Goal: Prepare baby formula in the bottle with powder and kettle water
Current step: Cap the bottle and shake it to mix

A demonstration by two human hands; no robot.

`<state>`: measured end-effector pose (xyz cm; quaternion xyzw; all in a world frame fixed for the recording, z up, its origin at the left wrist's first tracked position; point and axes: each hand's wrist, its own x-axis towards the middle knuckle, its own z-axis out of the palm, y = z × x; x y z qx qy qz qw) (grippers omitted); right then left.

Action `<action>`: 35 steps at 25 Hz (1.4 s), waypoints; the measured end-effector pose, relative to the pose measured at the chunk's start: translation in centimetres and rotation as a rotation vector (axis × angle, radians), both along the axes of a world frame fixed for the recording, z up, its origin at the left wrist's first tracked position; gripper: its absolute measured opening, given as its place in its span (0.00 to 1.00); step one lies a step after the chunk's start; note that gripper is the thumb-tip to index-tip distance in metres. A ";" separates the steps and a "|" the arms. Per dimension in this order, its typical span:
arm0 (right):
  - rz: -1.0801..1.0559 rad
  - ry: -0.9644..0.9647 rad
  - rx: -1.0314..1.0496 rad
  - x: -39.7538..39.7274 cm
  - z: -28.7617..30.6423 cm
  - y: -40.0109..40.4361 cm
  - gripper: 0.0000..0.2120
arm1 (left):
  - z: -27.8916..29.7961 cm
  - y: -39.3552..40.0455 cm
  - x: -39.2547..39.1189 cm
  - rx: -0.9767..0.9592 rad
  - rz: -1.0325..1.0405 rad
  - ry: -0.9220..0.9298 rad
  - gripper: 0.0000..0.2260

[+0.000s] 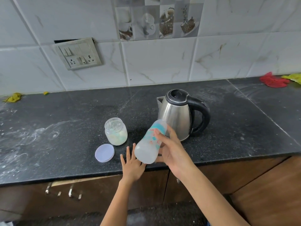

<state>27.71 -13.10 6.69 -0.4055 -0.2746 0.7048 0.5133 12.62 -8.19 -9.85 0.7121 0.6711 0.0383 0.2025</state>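
A: Where's the bottle [150,142]?
B: In your right hand [172,152], fingers [158,133] wrapped round it, tilted, base toward you, above the desk [65,128].
A: And your left hand [132,165]?
B: Flat at the desk edge, fingers spread.
A: The rest?
B: Kettle [177,116] at one o'clock of the bottle, open powder jar [116,131] at ten, its lid [104,152] at nine.

Switchboard [78,53] on tiled wall [162,62], far back-left of fingers; red cloth [273,80] far right; yellow rag [13,97] far left; drawer handles [63,190] below.
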 end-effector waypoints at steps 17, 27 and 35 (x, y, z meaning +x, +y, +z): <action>0.098 0.379 -0.144 1.4 0.3 0.7 0.28 | 0.2 0.1 0.1 -0.010 -0.026 0.056 0.26; -0.154 -0.157 0.242 3.1 0.7 1.0 0.47 | 0.2 0.1 0.0 -0.002 -0.030 0.029 0.25; -0.170 -0.035 0.056 1.3 -1.1 -0.3 0.46 | -0.1 0.3 -0.1 -0.001 -0.031 0.030 0.26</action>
